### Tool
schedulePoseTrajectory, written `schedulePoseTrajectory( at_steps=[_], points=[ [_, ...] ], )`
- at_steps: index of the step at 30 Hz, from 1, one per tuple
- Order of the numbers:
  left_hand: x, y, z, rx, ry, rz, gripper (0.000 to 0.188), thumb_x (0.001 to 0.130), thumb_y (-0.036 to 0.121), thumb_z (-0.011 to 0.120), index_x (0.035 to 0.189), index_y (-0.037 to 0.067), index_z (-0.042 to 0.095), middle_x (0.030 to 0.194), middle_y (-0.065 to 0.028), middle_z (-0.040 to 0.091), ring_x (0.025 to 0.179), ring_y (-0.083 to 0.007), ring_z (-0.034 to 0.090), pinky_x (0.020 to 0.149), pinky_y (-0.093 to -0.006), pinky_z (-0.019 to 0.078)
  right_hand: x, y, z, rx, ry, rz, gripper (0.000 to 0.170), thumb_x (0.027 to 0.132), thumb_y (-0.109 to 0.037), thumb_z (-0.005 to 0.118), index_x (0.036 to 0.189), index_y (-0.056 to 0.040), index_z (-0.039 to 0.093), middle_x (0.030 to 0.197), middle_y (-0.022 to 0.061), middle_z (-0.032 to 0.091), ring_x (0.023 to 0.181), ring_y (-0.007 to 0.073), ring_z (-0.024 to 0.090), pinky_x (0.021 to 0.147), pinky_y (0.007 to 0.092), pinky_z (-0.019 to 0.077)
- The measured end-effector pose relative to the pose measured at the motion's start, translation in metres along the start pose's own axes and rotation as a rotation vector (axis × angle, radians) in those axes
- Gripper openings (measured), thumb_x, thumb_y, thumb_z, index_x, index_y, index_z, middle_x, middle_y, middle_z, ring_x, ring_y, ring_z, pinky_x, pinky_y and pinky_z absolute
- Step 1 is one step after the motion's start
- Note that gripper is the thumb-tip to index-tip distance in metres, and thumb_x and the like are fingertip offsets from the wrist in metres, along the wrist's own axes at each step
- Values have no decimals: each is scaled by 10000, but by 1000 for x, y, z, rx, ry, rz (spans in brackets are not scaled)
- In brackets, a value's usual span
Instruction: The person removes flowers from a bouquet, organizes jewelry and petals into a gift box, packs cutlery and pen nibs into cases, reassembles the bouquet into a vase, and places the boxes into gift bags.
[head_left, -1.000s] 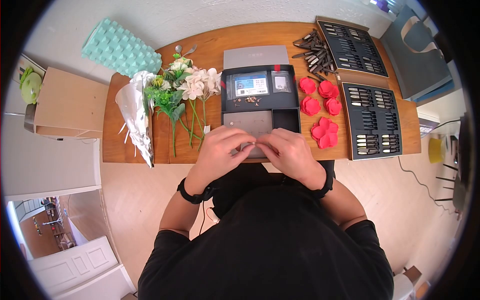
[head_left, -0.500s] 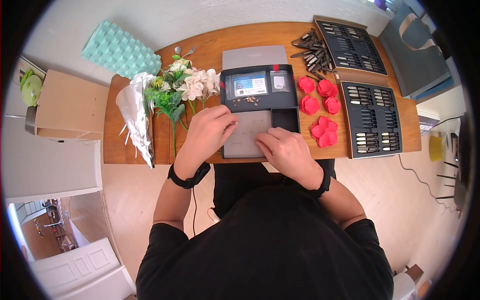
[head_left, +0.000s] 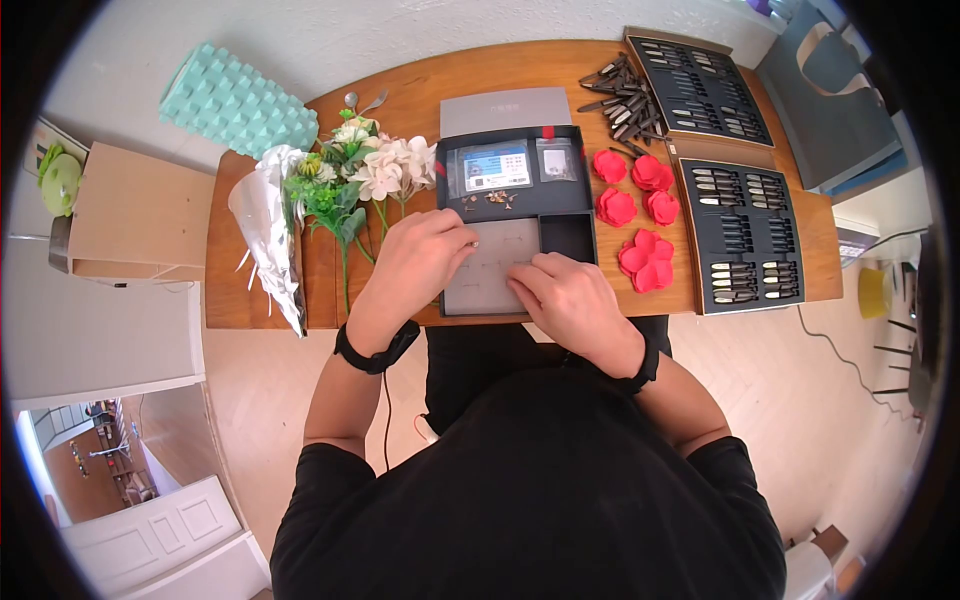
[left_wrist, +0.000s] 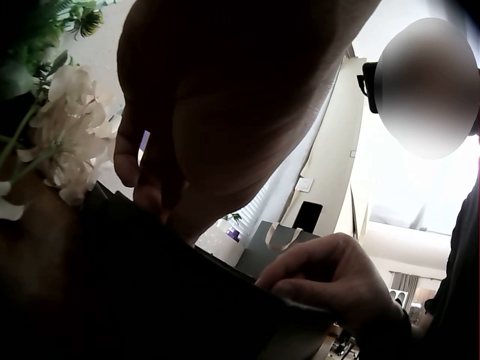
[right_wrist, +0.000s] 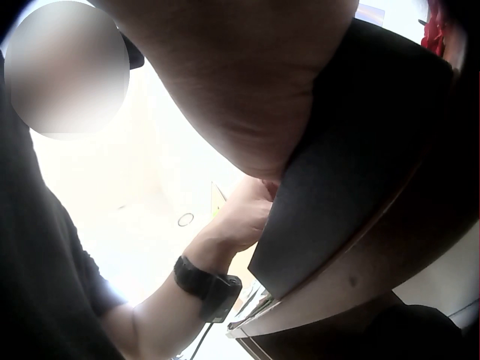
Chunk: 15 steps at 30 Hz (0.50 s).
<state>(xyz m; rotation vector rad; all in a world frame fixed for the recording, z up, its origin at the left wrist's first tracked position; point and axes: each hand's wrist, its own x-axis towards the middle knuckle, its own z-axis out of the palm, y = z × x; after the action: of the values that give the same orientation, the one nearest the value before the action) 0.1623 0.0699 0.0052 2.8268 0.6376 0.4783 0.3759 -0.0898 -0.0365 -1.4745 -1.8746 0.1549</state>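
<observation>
In the head view the left hand [head_left: 415,258] is over the upper left of a grey pad [head_left: 492,298], its thumb and forefinger pinching a tiny shiny piece [head_left: 475,244]. The right hand [head_left: 578,305] rests its bent fingers on the pad's right side, with nothing visible in them. Small thin pieces lie on this pad, inside a black box [head_left: 595,240]. Above it, tiny gold-coloured bits [head_left: 500,200] lie below a clear bag with a card [head_left: 495,167] and a smaller bag [head_left: 556,160]. Both wrist views are dark; fingertips are mostly hidden.
White flowers [head_left: 382,172] and a foil wrap [head_left: 268,235] lie left of the box, a grey lid [head_left: 505,112] behind it. Red flowers [head_left: 646,262], dark clips [head_left: 628,110] and two filled trays [head_left: 742,240] are to the right. A mint textured roll [head_left: 238,103] is back left.
From close together over the pad, the hands have parted: the left went up and left, the right settled on the pad. Since half a second ago they have barely moved.
</observation>
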Motion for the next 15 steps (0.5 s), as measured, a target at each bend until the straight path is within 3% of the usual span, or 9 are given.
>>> schedulePoseTrajectory(
  at_steps=[15],
  points=[
    [-3, 0, 4, 14, 47, 40, 134, 897, 81, 892, 1021, 73, 842, 1005, -54, 751, 894, -303, 702, 812, -420, 576, 1, -1, 0, 3, 19, -14, 77, 1002, -129, 806, 1005, -65, 764, 843, 80, 674, 810, 295, 735, 675, 451, 611]
  ],
)
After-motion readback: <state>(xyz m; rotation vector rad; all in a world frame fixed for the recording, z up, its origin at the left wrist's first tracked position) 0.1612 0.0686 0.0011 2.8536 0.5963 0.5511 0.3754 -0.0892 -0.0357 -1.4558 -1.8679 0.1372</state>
